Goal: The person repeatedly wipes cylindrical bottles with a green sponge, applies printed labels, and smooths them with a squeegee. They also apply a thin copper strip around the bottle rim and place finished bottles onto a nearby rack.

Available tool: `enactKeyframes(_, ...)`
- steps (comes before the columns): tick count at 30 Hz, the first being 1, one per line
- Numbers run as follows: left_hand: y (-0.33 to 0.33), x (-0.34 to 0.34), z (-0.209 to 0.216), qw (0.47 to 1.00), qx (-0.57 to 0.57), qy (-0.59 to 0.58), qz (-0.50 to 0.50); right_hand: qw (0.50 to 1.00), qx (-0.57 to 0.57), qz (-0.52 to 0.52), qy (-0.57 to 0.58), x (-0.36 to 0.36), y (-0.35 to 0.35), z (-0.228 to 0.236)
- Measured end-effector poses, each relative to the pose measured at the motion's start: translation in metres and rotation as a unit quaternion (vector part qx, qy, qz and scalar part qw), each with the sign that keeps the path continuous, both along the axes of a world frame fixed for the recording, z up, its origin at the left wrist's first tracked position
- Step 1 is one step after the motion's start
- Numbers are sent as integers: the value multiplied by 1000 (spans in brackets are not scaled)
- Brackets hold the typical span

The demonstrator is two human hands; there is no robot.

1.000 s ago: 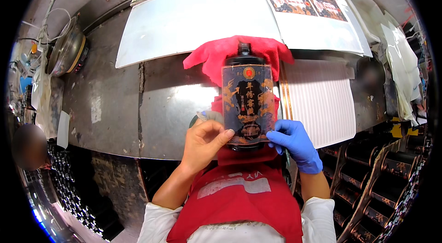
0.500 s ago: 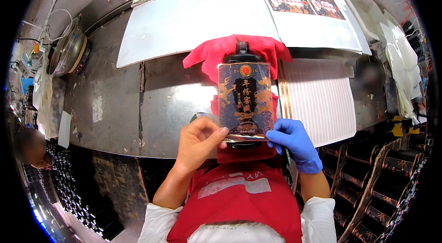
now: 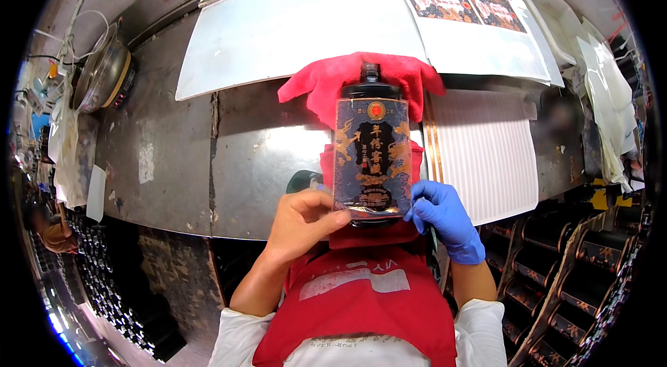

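A black, flat-sided bottle point(image 3: 372, 91) lies with its neck pointing away from me on a red towel point(image 3: 313, 92). Over its front sits a dark decal sheet point(image 3: 373, 158) with gold dragon-like patterns and a red round emblem. My left hand point(image 3: 302, 222), bare, pinches the sheet's lower left corner between thumb and fingers. At the lower right corner, my right hand point(image 3: 443, 217) in a blue glove has its fingertips closed at the sheet's edge. A thin dark strip shows below the gloved fingers; what it is I cannot make out.
Right of the towel lies a stack of striped white sheets point(image 3: 486, 151). Behind are a large white board point(image 3: 299, 26) and printed decals point(image 3: 441, 2). A round metal pan point(image 3: 104, 78) stands far left. Racks of dark bottles point(image 3: 549, 283) fill the lower right. A dark green round object point(image 3: 304, 181) lies by my left hand.
The decal sheet has shifted slightly right and down, lining up more squarely over the bottle. My left hand moved slightly right with it. More of the green object now shows.
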State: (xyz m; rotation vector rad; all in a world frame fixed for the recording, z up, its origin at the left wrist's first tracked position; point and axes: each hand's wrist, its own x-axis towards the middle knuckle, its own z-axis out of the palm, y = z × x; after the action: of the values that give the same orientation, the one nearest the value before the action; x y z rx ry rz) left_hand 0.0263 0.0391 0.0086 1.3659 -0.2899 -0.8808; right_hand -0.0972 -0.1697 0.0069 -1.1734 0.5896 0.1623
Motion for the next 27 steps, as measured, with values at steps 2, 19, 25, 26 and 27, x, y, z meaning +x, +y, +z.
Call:
enactKeyframes(2,0,0,-3,1000,9,2,-4,999,-27,-15,10,6,3,8)
enactKeyframes(19,-55,61,4,992,-81,64,74,989,-42,-119,-78,76,-28,8)
enactKeyframes(25,-76,67,1,980,-126,10,156,982,-59,-156,-92,92,-29,18)
enactKeyframes(26,-77,67,-1,977,-130,0,170,980,-56,-164,-94,93,-29,18)
enactKeyframes(27,-77,67,-1,976,-131,1,174,979,-51,-171,-97,92,-29,17)
